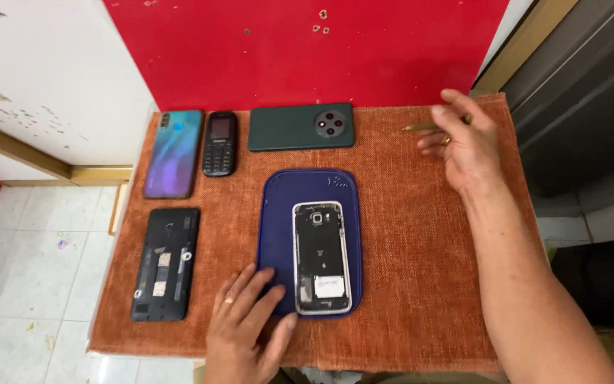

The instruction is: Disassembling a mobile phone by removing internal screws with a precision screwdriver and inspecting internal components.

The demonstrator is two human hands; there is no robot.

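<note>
Fingers of our left hand (244, 321) lie flat and spread, pressing the near-left corner of the blue mat (276, 235), where the opened smartphone (321, 257) lies back-up with its cover off. Our right hand (463, 142) reaches far right, fingers curled around a slim brass-coloured tool (419, 128). We judge we are fetching it; next it needs bringing over the phone. Its tip is blurred, its rear hidden.
</note>
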